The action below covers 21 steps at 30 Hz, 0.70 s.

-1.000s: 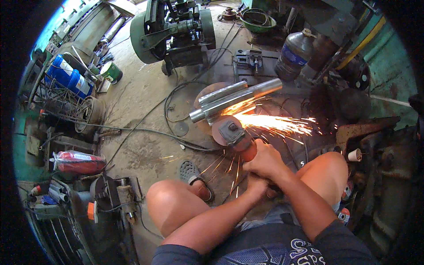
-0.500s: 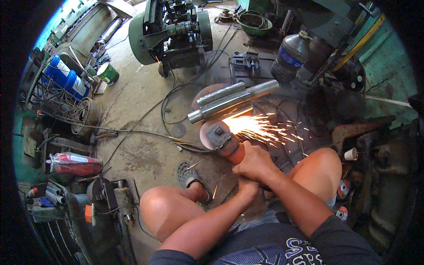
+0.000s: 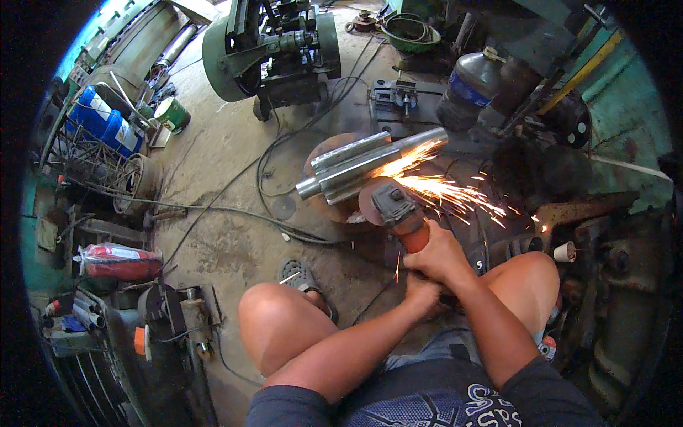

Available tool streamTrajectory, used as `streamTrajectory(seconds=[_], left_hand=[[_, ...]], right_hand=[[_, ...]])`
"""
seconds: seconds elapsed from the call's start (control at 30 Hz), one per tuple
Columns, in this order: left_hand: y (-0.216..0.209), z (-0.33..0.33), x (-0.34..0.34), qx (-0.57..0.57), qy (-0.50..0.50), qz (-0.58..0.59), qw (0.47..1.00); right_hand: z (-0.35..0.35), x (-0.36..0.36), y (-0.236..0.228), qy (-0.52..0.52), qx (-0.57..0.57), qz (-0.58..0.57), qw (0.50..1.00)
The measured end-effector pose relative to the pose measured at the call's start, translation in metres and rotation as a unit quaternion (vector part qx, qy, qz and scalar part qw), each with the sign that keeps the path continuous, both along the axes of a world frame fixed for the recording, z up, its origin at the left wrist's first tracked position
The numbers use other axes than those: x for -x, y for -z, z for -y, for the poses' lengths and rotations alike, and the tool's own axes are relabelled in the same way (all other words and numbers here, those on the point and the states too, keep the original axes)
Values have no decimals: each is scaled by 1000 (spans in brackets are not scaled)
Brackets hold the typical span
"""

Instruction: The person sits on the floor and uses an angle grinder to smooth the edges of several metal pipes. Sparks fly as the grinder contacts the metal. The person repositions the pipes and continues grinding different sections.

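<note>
Grinder (image 3: 396, 208) shifted right along ribbed shaft (image 3: 359, 165); right hand (image 3: 438, 255), left hand (image 3: 425, 293) gripping it, shaft ahead of both

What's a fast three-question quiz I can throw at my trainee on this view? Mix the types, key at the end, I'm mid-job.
1. Multiple choice: what does the right hand hold?
A) a hammer
B) an angle grinder
C) a paintbrush

2. Short answer: toward which side of the picture does the main spray of sparks stream?

3. Fill in "nearer to" or "farther from": the left hand is ____ the grinding disc than the right hand is.

Key: 1. B; 2. the right; 3. farther from.
</note>
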<state>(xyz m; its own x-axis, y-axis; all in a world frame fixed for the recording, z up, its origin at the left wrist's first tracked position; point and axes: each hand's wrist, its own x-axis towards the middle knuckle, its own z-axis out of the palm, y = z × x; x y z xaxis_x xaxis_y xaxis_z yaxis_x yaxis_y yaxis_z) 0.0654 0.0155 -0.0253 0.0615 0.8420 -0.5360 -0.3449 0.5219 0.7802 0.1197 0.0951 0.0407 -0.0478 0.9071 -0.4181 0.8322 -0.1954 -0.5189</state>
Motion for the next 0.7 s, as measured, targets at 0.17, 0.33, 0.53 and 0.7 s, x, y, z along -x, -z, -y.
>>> streamTrajectory(seconds=[0.17, 0.33, 0.53, 0.7], left_hand=[[-6, -5, -1, 57, 18, -27, 998], [15, 5, -2, 36, -18, -48, 998], [39, 13, 21, -5, 23, -140, 990], [23, 24, 41, 63, 28, -93, 993]], right_hand=[[-1, -4, -2, -2, 8, -5, 1000], [4, 9, -1, -25, 20, 13, 999], [8, 31, -9, -88, 26, 26, 995], [10, 52, -23, -116, 43, 16, 992]])
